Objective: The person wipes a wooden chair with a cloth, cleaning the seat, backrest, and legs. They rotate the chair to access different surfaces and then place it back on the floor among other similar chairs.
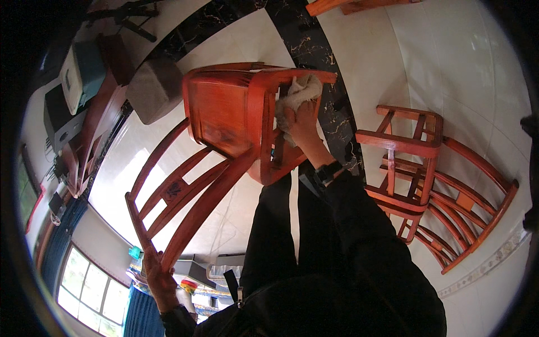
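A red-brown wooden chair (219,110) is tipped before me, its seat facing left and its slatted back (188,194) slanting down toward the lower left. My left hand (159,276) grips the top end of that back. Bunched in my right hand (301,126) is a greyish cloth (304,89). It presses against the chair's frame on the leg side, right of the seat. The palm and part of the cloth are hidden from view. A dark watch or band circles my right wrist.
Several similar wooden chairs (396,145) stand close together on the right. A grey padded stool (153,90) is beyond the held chair, near a long cabinet (101,116) and a speaker box (65,116). Black marble bands (337,109) cross the pale tiled floor (366,63). More wooden furniture (358,5) shows at the top.
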Action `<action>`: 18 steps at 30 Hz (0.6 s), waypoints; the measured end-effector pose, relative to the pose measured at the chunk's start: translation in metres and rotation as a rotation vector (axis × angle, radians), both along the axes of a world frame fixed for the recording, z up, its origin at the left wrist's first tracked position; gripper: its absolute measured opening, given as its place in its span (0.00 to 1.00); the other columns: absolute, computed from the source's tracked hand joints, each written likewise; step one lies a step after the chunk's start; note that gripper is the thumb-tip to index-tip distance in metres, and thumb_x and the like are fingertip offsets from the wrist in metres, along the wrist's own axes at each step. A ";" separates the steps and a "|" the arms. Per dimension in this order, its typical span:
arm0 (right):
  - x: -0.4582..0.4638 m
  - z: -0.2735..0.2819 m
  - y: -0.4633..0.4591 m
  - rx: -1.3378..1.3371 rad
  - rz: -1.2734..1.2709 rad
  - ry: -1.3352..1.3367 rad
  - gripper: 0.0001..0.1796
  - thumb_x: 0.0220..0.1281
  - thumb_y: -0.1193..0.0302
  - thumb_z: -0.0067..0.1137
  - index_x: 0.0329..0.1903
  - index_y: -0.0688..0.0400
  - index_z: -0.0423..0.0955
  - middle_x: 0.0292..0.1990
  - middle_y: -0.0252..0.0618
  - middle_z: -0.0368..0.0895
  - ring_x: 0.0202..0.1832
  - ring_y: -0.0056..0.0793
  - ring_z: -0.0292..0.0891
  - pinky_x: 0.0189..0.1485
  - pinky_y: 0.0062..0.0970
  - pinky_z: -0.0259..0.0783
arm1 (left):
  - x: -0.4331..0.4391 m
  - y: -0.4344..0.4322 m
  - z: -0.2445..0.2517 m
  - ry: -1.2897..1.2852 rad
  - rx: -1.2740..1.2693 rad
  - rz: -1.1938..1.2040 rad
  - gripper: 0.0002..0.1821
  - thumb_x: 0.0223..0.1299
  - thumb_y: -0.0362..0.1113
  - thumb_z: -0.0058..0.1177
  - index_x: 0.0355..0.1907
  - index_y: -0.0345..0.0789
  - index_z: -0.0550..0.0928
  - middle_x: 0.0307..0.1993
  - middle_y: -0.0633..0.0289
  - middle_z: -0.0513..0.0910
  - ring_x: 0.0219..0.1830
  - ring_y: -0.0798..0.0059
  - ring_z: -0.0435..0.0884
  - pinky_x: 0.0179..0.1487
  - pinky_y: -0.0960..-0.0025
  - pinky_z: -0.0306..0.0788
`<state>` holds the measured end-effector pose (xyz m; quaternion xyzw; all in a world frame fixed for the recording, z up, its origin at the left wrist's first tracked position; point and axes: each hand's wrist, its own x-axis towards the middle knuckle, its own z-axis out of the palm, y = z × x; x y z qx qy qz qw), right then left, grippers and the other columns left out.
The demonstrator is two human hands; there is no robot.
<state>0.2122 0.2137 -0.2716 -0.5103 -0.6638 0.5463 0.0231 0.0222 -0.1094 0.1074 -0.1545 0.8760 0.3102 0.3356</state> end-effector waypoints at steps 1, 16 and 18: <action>0.006 -0.001 -0.004 0.006 0.039 -0.024 0.34 0.70 0.56 0.45 0.60 0.77 0.54 0.54 0.71 0.62 0.53 0.63 0.66 0.53 0.49 0.65 | -0.002 -0.002 -0.001 0.115 -0.090 -0.303 0.33 0.65 0.50 0.49 0.66 0.33 0.64 0.51 0.58 0.74 0.38 0.79 0.76 0.33 0.82 0.68; 0.073 0.063 -0.079 0.392 0.367 -0.131 0.23 0.56 0.66 0.59 0.54 0.58 0.72 0.57 0.53 0.67 0.54 0.49 0.69 0.54 0.42 0.69 | -0.010 -0.013 -0.004 0.102 0.014 -0.111 0.24 0.65 0.42 0.47 0.60 0.34 0.68 0.43 0.62 0.76 0.33 0.83 0.75 0.28 0.82 0.68; 0.071 0.068 -0.058 0.626 0.381 -0.005 0.27 0.55 0.68 0.60 0.59 0.56 0.67 0.57 0.50 0.66 0.56 0.48 0.66 0.58 0.41 0.64 | -0.010 -0.014 -0.005 0.138 -0.045 -0.234 0.24 0.65 0.42 0.47 0.60 0.33 0.68 0.44 0.62 0.75 0.32 0.83 0.74 0.28 0.82 0.67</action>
